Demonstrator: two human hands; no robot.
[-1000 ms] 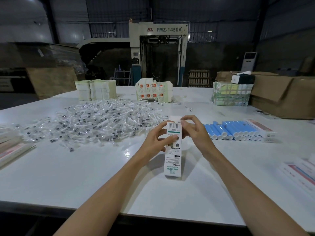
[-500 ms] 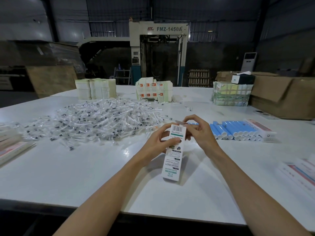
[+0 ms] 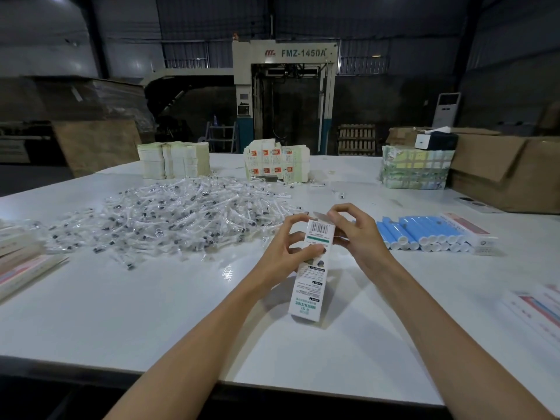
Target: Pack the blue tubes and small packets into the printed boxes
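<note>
Background machine (image 3: pixel 298 53) reads FMZ-1450A; left hand (image 3: pixel 280 255) grips the barcoded box (image 3: pixel 309 283).

My left hand (image 3: pixel 283 253) covers part of the face of the box (image 3: pixel 307 294), and the fingers of my right hand (image 3: pixel 360 237) hide part of its top flap, so I can't tell what is inside. Its small print is too fine for me to read. The packets (image 3: pixel 181 219) blur into one heap. The left cartons (image 3: pixel 21 268) and right cartons (image 3: pixel 539 307) are each cut off by the edge of my view. Both my elbows fall below it.
</note>
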